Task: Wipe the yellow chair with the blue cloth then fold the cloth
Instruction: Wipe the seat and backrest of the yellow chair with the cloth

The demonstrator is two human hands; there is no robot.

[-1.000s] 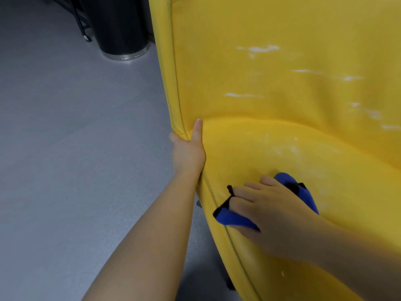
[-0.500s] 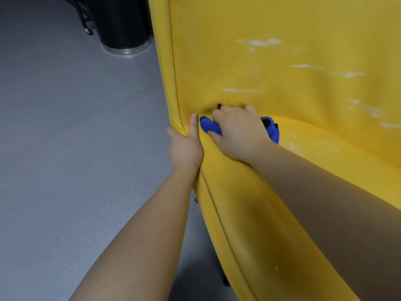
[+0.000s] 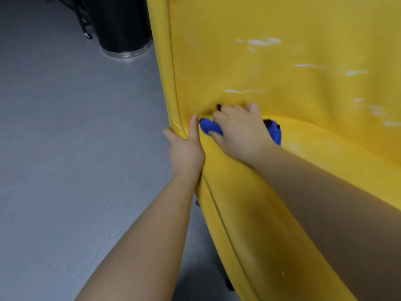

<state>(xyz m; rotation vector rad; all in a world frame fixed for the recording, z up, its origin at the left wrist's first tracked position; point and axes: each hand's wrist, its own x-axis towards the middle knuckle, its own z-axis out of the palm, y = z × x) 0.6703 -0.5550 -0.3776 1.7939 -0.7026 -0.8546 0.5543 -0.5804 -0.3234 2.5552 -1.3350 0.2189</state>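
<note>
The right hand [image 3: 240,131] has swept the cloth [image 3: 209,126] up from the front of the seat into the crease where seat meets back, and it now sits just beside the left thumb. The cloth is bunched under the palm, with blue showing on either side of the hand. The fingers [image 3: 252,108] are bent close together over the wad and the thumb is tucked at its near edge, a grip that likely lets the hand bear down while rubbing. The left hand [image 3: 185,148] clamps the chair [image 3: 238,68] at its side edge, thumb on the inner face and the other fingers wrapped round the outside, probably to brace the chair against the push. White marks [image 3: 260,42] remain on the back, so wiping looks unfinished and folding is still to come. A black bin [image 3: 121,25] stands on the grey floor [image 3: 76,148] behind.
</note>
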